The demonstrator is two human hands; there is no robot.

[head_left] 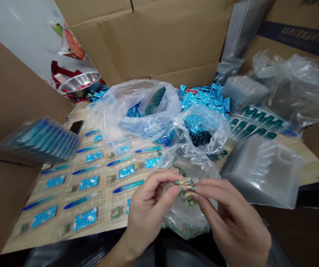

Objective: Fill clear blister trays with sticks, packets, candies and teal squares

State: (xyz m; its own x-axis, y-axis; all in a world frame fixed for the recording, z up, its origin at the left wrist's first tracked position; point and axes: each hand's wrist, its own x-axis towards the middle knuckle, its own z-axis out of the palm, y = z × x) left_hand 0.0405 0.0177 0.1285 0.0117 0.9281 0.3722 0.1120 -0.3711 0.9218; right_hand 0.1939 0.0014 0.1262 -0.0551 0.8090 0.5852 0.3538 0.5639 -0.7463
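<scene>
Above an open clear plastic bag [180,217], both hands meet at some small blocks [187,183] patterned in green, yellow and pink. My left hand [150,207] pinches them between thumb and fingers from the left. From the right, the closed fingertips of my right hand [231,215] grip the same blocks. How many are held is hard to make out. More patterned pieces lie inside the bag below. On the table to the left, clear blister trays [103,176] hold blue-green pens [82,200], blue speckled packets [85,219] and small patterned blocks.
Behind stand bags with blue packets [148,120] and dark green pieces [199,138]. Stacked clear trays [265,174] stand at right. A tray stack with pens [44,141], a phone [77,127] and a metal bowl [78,83] are left. Cardboard [153,44] walls the back.
</scene>
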